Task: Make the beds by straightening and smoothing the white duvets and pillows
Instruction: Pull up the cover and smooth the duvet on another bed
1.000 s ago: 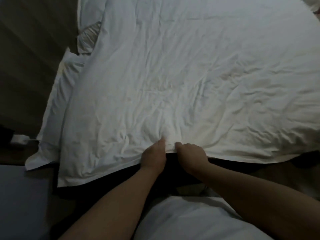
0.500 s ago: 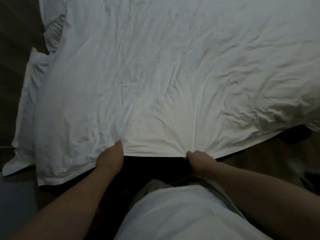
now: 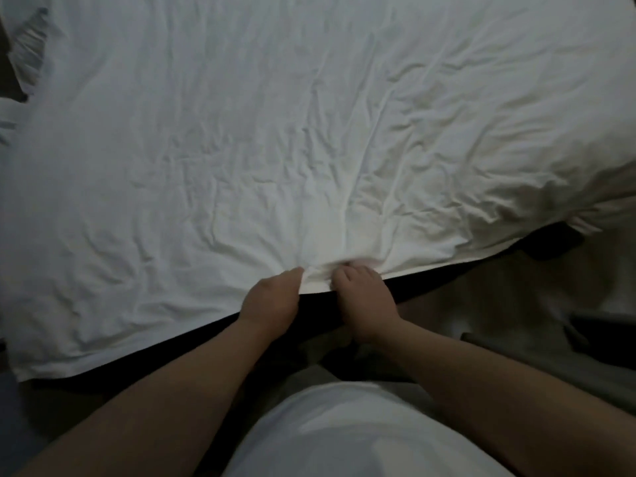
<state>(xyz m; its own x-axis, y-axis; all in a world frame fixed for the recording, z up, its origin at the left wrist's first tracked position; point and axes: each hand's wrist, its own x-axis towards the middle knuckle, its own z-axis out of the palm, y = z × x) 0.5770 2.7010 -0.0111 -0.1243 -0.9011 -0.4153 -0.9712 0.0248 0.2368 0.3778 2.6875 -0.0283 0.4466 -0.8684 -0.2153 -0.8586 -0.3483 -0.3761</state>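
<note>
- Head view: the wrinkled white duvet [image 3: 275,132] fills the frame. Its near edge slants from near left up to the right.
- The left hand [image 3: 272,301] and right hand [image 3: 364,297] both pinch that edge, just beside each other.
- Dim floor [image 3: 499,304] lies open at near right.

The duvet [image 3: 309,132] is running off the far, left and right edges. Its near hem is hiding the fingers of the left hand [image 3: 272,301], and the fingertips of the right hand [image 3: 364,297] are blurring into the fabric. Shadow is swallowing the dark band [image 3: 172,349] beneath the hem. At the far left, a ridged white cloth [image 3: 31,39] is being cut off and is too smeared to identify.
</note>
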